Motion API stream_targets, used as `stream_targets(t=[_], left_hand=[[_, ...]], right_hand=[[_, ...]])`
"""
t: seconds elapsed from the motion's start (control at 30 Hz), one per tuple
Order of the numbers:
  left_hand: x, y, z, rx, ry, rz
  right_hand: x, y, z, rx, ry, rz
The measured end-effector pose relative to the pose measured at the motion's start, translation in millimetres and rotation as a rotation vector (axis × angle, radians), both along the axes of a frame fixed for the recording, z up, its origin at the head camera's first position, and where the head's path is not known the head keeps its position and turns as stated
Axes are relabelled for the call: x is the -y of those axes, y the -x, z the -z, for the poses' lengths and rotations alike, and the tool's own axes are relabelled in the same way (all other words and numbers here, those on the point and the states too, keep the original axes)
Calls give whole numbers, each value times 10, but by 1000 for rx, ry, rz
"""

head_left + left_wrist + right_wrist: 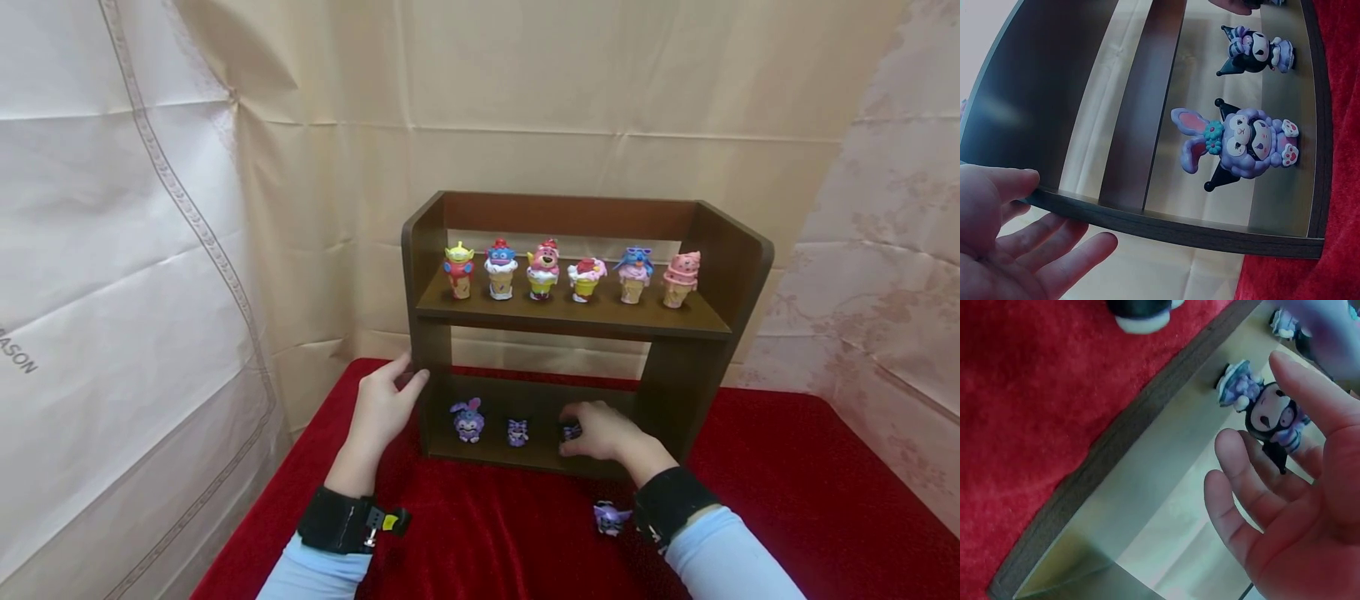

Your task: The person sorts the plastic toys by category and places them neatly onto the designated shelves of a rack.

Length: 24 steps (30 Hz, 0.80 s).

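My left hand grips the near-left side panel of a dark brown two-tier shelf, thumb inside the panel and fingers outside. On the lower tier, my right hand is curved around a small black-and-purple figurine that stands upright. Its thumb and fingers lie on either side of the figurine, with gaps showing. Left of it stand a similar black-and-purple figurine and a lilac figurine with rabbit ears. Another purple-and-black figurine is on the red cloth in front, near the right wrist.
Several ice-cream-cone figurines line the upper tier, from a green-headed one to a pink one. Red velvet cloth covers the table. Beige draped fabric hangs behind, and pale sheets flank both sides.
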<state>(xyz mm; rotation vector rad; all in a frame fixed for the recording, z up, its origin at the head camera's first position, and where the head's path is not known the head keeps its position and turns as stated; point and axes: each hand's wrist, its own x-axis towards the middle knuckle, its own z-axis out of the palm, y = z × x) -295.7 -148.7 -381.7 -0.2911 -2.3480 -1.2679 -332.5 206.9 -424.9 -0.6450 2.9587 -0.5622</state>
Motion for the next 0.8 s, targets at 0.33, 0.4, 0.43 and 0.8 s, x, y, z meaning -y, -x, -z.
stream_targets(t=[0.33,0.4,0.43,0.8], left_hand=[[-8,-12,0,5,-6,0],[-6,-14,-3,8,-6,-3],[-6,-14,-4,7,-5,-3],[-9,-11,-6,10,-5,-5]], right_hand=[[-61,9,-16,-31,8,-54],[-56,9,-11,-38,9,-54],[-50,8,-10,-38,13,-50],[18,9,-8,-62,27,-56]])
